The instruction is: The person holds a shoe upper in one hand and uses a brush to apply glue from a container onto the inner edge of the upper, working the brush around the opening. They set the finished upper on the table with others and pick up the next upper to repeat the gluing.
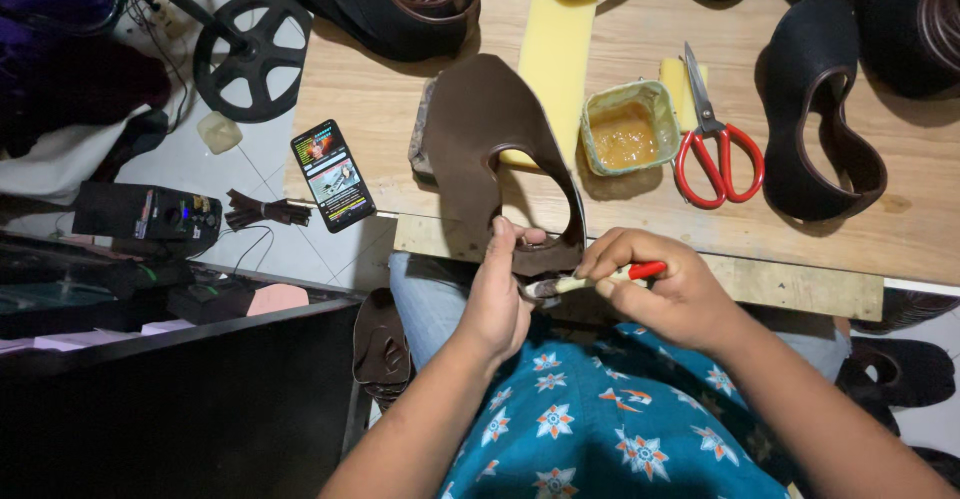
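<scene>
L hand (497, 294) is pinching brown leather upper (490, 149) at its lower edge w/ fingers closed; R hand (672, 294), just beside, is gripping small brush (580, 283), bristles touching leather at bench (640, 214) edge.

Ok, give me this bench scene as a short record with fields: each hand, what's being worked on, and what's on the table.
left hand: pinches the lower edge of the brown leather upper
right hand: grips a small brush with a red handle end, bristles at the leather edge
glue tub: open, amber glue, on the wooden table
scissors: red-handled, right of the tub
phone: screen lit, at the table's left edge
</scene>
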Action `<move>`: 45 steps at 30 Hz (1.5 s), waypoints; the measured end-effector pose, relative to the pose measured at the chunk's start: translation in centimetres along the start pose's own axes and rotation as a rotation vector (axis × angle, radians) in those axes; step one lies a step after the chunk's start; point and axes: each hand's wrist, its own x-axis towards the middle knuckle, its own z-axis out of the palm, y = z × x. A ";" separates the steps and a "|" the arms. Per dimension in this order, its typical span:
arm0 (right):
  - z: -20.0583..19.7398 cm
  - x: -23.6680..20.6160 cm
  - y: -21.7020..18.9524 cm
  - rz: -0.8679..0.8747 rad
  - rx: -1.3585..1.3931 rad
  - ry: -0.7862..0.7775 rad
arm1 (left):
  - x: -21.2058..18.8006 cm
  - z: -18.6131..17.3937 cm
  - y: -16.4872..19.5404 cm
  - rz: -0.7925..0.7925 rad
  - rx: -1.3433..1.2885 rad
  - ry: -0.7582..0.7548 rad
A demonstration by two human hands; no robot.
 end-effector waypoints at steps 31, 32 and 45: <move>1.1 -0.7 -2.8 -0.179 -0.483 0.189 | -1.7 2.1 1.6 0.122 0.810 -0.062; 1.1 -0.9 -2.7 -0.188 -0.481 0.225 | -1.9 2.2 1.9 0.126 0.770 -0.098; 1.1 -3.3 -4.5 -0.350 -0.390 0.497 | -3.3 3.5 4.6 0.150 0.484 -0.204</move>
